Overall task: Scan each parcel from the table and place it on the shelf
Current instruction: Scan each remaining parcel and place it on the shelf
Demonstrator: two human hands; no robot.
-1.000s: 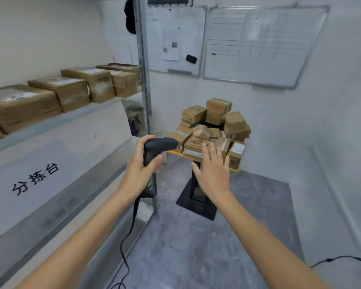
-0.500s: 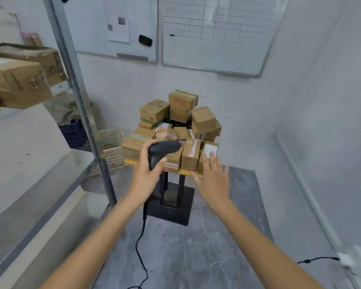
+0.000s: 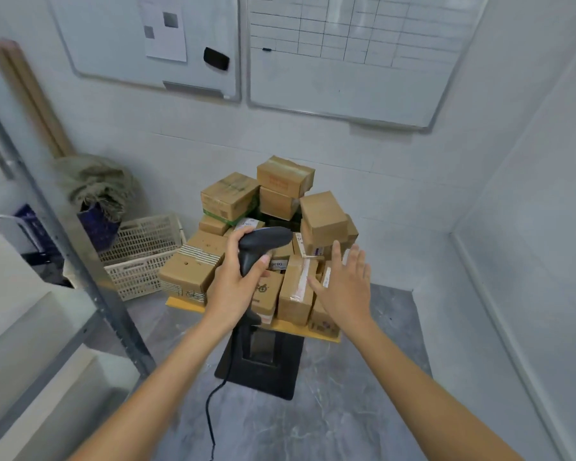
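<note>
On small counter [image 3: 283, 326]: parcels [image 3: 233, 199] heaped loosely. Left hand [image 3: 236, 287] grips scanner [image 3: 263, 244]; right hand [image 3: 343, 287], fingers spread, empty, near pile front. Risk: pulling low box topples stack.

Front: boxes [image 3: 323, 214] stacked high covered the worktop [image 3: 288, 327].
Left: shelf post [image 3: 64, 241] and basket [image 3: 140, 254] stood close.
Right: open floor [image 3: 379, 394].

Bright even indoor light, soft faint shadows, wide-angle bending at edges, slight blur
</note>
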